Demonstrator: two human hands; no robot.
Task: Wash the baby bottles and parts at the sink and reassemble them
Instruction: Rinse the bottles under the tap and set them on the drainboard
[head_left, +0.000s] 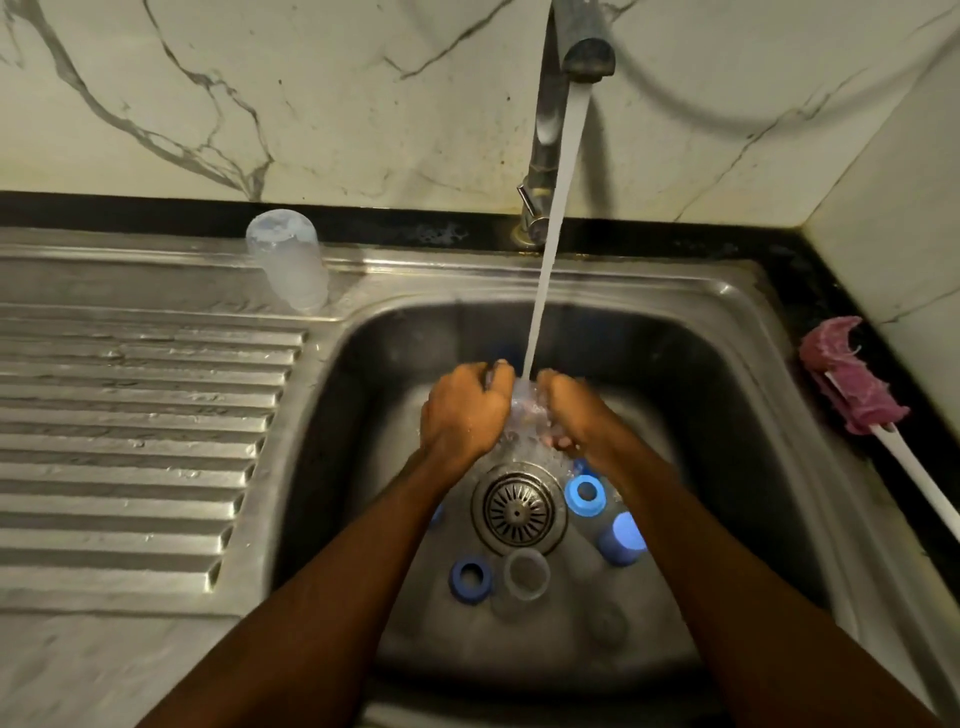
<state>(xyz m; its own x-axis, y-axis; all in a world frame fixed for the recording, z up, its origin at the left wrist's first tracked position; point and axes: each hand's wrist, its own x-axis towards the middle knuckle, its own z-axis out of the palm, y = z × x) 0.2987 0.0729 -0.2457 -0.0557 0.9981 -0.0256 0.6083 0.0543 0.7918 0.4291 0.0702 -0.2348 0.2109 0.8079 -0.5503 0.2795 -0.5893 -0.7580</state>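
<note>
Bottle (525, 415), clear and wet, is up over the sink (727, 374). It is right under the water (550, 208) that runs down from the tap (584, 52). The left hand (465, 415) grips it from one side with curled fingers. The right hand (571, 415) grips it from the other side, and its fingers are curled too. The water lands on the bottle between the two hands.

Down in the sink, small parts lie around the drain (517, 512). A light blue ring (574, 496) sits just beside the drain on the right. A blue cap (621, 538) lies near it, close by the right arm. A dark blue ring (460, 582) and a grey ring (511, 577) lie side by side on the near side of the drain.

A second bottle (288, 260) stands upside down on the steel drainer (130, 415), by the back left corner of the sink. A pink brush (852, 379) with a white handle lies on the dark worktop (779, 280), right of the sink.
</note>
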